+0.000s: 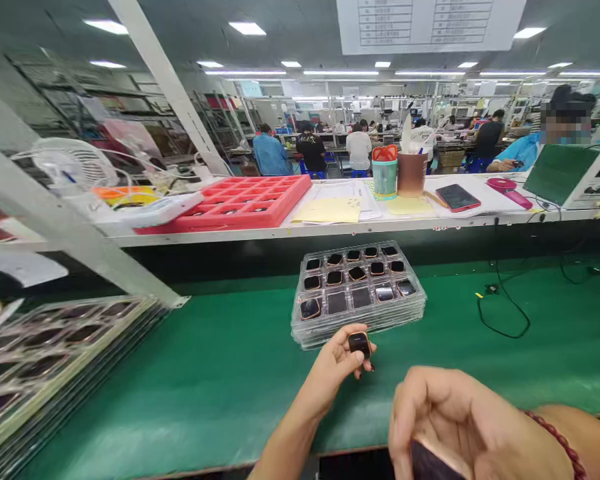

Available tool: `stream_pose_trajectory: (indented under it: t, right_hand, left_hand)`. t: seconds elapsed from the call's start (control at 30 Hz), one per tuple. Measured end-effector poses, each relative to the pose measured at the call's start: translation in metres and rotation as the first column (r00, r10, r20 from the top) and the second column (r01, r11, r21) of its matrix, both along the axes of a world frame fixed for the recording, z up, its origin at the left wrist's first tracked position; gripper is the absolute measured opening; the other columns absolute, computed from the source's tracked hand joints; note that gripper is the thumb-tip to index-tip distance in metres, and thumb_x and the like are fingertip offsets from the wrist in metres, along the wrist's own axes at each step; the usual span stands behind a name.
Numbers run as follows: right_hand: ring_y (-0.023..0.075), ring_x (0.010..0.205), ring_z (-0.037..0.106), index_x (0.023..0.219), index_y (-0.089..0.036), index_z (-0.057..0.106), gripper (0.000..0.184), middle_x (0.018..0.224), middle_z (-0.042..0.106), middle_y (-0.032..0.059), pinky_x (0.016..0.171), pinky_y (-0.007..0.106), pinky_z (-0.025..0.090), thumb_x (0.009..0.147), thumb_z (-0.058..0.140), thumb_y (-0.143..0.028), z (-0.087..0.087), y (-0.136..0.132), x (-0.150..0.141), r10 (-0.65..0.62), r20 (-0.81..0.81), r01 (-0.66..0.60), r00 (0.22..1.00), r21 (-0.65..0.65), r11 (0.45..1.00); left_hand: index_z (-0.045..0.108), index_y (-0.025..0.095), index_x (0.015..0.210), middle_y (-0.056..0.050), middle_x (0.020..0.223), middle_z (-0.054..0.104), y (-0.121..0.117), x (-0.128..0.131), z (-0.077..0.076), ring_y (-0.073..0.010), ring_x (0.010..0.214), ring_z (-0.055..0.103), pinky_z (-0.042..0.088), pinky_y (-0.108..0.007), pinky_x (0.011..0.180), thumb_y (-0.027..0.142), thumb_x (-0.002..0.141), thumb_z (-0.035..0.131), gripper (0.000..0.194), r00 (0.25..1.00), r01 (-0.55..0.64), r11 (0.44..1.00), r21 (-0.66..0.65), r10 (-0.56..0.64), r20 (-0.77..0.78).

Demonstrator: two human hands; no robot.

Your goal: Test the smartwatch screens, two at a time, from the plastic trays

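Pinched between the thumb and fingers of my left hand (337, 357) is a small square watch face (360, 343) with a dark screen and a gold-coloured rim. It is held just in front of a stack of clear plastic trays (360, 323). Watch faces of the same look, such as one at the front left (310, 308), sit in most of the top tray's pockets. Two front-row pockets hold none. Close to the camera at the lower right, my right hand (460, 413) curls around another dark-screened watch face (435, 461), partly cut off by the frame edge.
More stacked trays of watch faces (75, 360) stand at the left. A black cable (505, 327) lies on the green mat at right. The white shelf holds a red compartment tray (260, 200), cups (411, 175), a phone (457, 198) and an instrument box (593, 180). Co-workers sit beyond.
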State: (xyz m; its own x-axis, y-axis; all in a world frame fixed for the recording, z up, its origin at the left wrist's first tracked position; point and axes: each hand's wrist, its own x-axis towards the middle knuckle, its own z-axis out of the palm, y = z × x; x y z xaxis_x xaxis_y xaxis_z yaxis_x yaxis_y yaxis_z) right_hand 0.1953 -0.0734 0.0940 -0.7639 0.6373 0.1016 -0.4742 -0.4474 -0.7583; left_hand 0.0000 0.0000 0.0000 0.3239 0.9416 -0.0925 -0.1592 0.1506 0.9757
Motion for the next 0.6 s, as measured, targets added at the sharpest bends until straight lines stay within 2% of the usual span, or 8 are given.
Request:
stream_pose_trajectory:
  t: [0.1,0.13,0.2,0.27,0.37,0.47,0.6]
  right_hand:
    - [0.0123,0.060,0.066,0.104,-0.017,0.057,0.038,0.091,0.066,0.0081,0.048,0.018,0.051,0.077,0.068,-0.043,-0.017,0.039,-0.001,-0.089,0.134,0.080,0.987,0.074,0.994]
    - [0.0139,0.064,0.067,0.107,-0.017,0.057,0.040,0.097,0.065,0.0104,0.050,0.020,0.052,0.079,0.064,-0.044,-0.026,0.052,0.000,-0.162,0.213,0.139,0.963,0.119,0.983]
    - [0.0163,0.075,0.067,0.114,-0.019,0.054,0.039,0.106,0.064,0.0111,0.056,0.023,0.054,0.081,0.063,-0.037,-0.048,0.074,0.002,-0.266,0.352,0.216,0.897,0.175,0.961]
    - [0.0146,0.073,0.066,0.117,-0.020,0.053,0.042,0.105,0.064,0.0093,0.058,0.025,0.054,0.077,0.065,-0.027,-0.072,0.089,0.006,-0.328,0.457,0.245,0.827,0.232,0.941]
    - [0.0138,0.071,0.064,0.117,-0.019,0.053,0.041,0.103,0.065,0.0088,0.059,0.026,0.053,0.076,0.061,-0.021,-0.101,0.100,0.010,-0.368,0.491,0.233,0.790,0.315,0.920]
    - [0.0150,0.077,0.063,0.119,-0.020,0.051,0.042,0.107,0.064,0.0093,0.061,0.027,0.053,0.078,0.058,-0.020,-0.112,0.099,0.013,-0.358,0.466,0.207,0.809,0.343,0.916]
    - [0.0164,0.080,0.062,0.119,-0.020,0.052,0.038,0.108,0.063,0.0100,0.061,0.027,0.052,0.082,0.057,-0.026,-0.116,0.099,0.014,-0.352,0.445,0.191,0.824,0.366,0.911]
  left_hand:
    - [0.050,0.016,0.100,-0.002,0.078,0.062,0.001,0.002,0.000,-0.0087,0.055,0.055,0.036,-0.020,0.049,0.028,0.073,0.063,0.032,0.998,-0.059,0.998,0.030,0.059,-0.001]
    - [0.051,0.016,0.099,-0.002,0.078,0.062,0.001,0.002,-0.001,-0.0088,0.056,0.055,0.036,-0.019,0.049,0.026,0.073,0.063,0.030,0.997,-0.071,0.997,0.035,0.071,-0.003]
    - [0.051,0.016,0.102,-0.003,0.085,0.062,0.000,0.002,-0.001,-0.0106,0.062,0.058,0.038,-0.020,0.050,0.019,0.070,0.062,0.034,0.997,-0.079,0.996,0.040,0.080,-0.010]
    - [0.050,0.017,0.106,-0.005,0.092,0.061,-0.001,0.003,-0.003,-0.0132,0.070,0.061,0.040,-0.020,0.053,0.013,0.068,0.058,0.039,0.997,-0.075,0.997,0.026,0.075,-0.023]
    - [0.048,0.017,0.110,-0.007,0.098,0.061,-0.002,0.003,-0.006,-0.0152,0.076,0.063,0.042,-0.021,0.056,0.009,0.068,0.053,0.043,0.998,-0.058,0.998,0.004,0.059,-0.031]
    - [0.047,0.017,0.113,-0.008,0.101,0.061,-0.001,0.004,-0.011,-0.0152,0.078,0.063,0.043,-0.022,0.058,0.009,0.070,0.052,0.044,0.999,-0.041,0.999,0.006,0.041,-0.031]
    - [0.048,0.016,0.114,-0.007,0.099,0.061,0.001,0.004,-0.019,-0.0145,0.075,0.063,0.043,-0.022,0.058,0.019,0.077,0.055,0.038,0.999,-0.029,0.999,0.041,0.030,-0.022]
